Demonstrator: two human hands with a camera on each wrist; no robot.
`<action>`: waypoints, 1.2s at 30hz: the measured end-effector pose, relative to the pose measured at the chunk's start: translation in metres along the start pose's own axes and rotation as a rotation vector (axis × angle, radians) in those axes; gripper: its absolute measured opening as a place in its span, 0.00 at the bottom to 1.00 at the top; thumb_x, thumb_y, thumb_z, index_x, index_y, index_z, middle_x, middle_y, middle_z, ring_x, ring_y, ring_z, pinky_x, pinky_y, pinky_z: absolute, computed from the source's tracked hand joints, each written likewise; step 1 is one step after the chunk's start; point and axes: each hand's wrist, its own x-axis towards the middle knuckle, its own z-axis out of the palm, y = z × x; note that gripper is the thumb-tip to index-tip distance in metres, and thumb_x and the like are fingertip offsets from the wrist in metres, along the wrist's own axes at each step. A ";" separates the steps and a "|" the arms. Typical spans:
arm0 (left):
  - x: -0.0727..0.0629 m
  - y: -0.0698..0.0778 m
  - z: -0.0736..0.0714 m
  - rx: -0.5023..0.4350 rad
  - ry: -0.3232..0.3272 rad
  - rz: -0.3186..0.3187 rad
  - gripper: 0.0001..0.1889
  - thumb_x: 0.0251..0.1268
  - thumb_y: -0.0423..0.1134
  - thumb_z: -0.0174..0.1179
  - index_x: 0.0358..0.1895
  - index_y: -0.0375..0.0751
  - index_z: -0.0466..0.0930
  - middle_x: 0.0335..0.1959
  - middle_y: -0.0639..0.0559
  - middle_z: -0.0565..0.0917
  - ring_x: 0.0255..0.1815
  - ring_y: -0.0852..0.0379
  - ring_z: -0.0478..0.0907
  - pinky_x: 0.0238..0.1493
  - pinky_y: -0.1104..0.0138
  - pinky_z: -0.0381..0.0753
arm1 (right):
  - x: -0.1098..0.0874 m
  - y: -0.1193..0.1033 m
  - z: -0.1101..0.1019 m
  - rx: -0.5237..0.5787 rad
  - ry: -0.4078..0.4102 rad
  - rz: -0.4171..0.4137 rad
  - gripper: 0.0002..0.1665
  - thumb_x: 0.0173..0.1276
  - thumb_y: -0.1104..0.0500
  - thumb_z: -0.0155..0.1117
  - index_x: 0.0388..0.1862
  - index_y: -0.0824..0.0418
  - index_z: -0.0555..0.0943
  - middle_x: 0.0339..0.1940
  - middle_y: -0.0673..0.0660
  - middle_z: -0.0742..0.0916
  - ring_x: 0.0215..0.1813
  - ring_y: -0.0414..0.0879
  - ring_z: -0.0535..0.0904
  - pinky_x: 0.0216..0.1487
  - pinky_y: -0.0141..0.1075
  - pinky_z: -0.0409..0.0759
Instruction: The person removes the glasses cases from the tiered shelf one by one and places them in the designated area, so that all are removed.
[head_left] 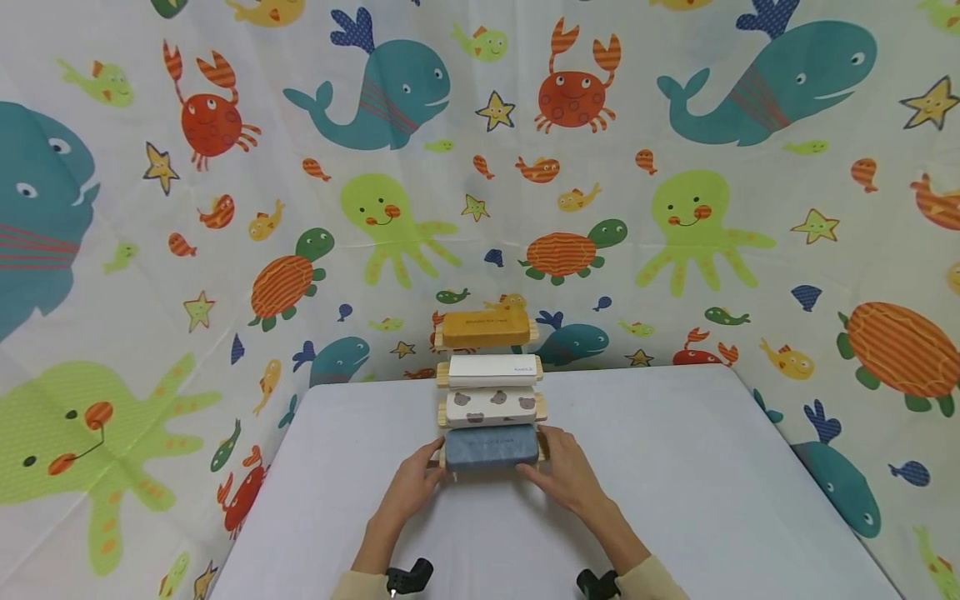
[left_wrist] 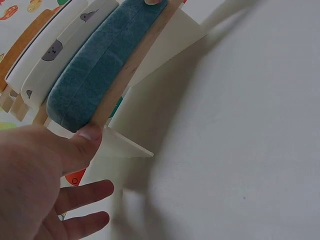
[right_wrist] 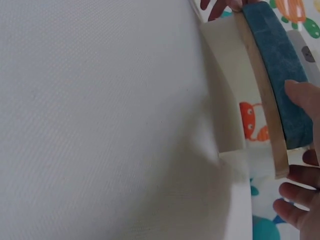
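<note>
A blue glasses case [head_left: 491,448] lies lengthwise on the lowest, nearest tier of a stepped display rack with wooden slats [right_wrist: 265,100]. My left hand [head_left: 410,483] grips its left end. In the left wrist view the thumb presses at the case corner beside the slat, and two lower fingers stretch out free. At the opposite end is my right hand [head_left: 567,471], its thumb [right_wrist: 300,94] lying across the case's face and its other fingers around the rack's end. Behind it sit a white case with bear prints [head_left: 491,407], a plain white case [head_left: 492,370] and a mustard-yellow case [head_left: 486,328].
The rack has pale side panels [left_wrist: 165,45] and stands on a white-covered table [head_left: 675,492], near its back edge. A curtain with sea-animal prints [head_left: 480,167] hangs behind and at both sides. Black wrist devices [head_left: 410,576] sit at both sleeves.
</note>
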 end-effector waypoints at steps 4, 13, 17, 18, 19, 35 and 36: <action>0.000 0.001 0.001 -0.004 0.005 0.003 0.30 0.68 0.31 0.61 0.73 0.35 0.66 0.71 0.38 0.73 0.60 0.41 0.82 0.59 0.50 0.82 | 0.001 0.000 0.001 0.004 0.014 -0.022 0.48 0.61 0.37 0.72 0.71 0.62 0.69 0.66 0.61 0.80 0.67 0.56 0.76 0.68 0.52 0.76; -0.001 0.001 0.001 -0.012 0.017 0.011 0.30 0.68 0.31 0.61 0.73 0.35 0.66 0.71 0.38 0.73 0.60 0.41 0.82 0.58 0.51 0.83 | 0.003 0.000 0.002 -0.015 0.025 -0.048 0.49 0.60 0.37 0.73 0.71 0.64 0.69 0.66 0.63 0.80 0.67 0.58 0.76 0.66 0.55 0.76; -0.001 0.000 0.000 -0.035 0.011 -0.006 0.30 0.68 0.32 0.60 0.73 0.35 0.66 0.72 0.39 0.72 0.60 0.41 0.82 0.57 0.52 0.83 | 0.003 -0.001 0.002 -0.010 0.027 -0.051 0.49 0.60 0.37 0.73 0.70 0.64 0.69 0.65 0.62 0.81 0.66 0.58 0.76 0.66 0.55 0.76; -0.001 0.000 0.000 -0.041 0.009 -0.011 0.30 0.68 0.32 0.60 0.73 0.36 0.65 0.72 0.39 0.72 0.60 0.41 0.82 0.57 0.53 0.84 | 0.003 -0.001 0.002 -0.011 0.027 -0.054 0.49 0.60 0.37 0.73 0.71 0.63 0.69 0.65 0.61 0.81 0.66 0.57 0.76 0.65 0.55 0.76; -0.001 0.000 0.000 -0.048 0.006 -0.015 0.30 0.69 0.32 0.60 0.73 0.36 0.65 0.72 0.39 0.72 0.60 0.41 0.82 0.56 0.53 0.84 | 0.003 -0.002 0.002 -0.009 0.026 -0.053 0.49 0.60 0.37 0.73 0.71 0.63 0.69 0.65 0.61 0.81 0.66 0.57 0.76 0.66 0.55 0.76; -0.001 0.001 0.001 -0.068 -0.006 -0.035 0.30 0.69 0.32 0.59 0.74 0.36 0.65 0.73 0.38 0.71 0.61 0.41 0.81 0.57 0.54 0.84 | 0.002 -0.002 0.003 0.014 0.008 -0.038 0.50 0.58 0.38 0.75 0.70 0.62 0.69 0.66 0.60 0.80 0.68 0.57 0.74 0.66 0.55 0.75; -0.001 0.001 0.001 -0.068 -0.004 -0.034 0.30 0.69 0.32 0.58 0.74 0.36 0.65 0.73 0.38 0.71 0.61 0.41 0.81 0.57 0.54 0.84 | 0.001 -0.003 0.003 0.017 0.006 -0.036 0.50 0.58 0.37 0.75 0.70 0.63 0.69 0.66 0.60 0.80 0.68 0.57 0.73 0.66 0.55 0.75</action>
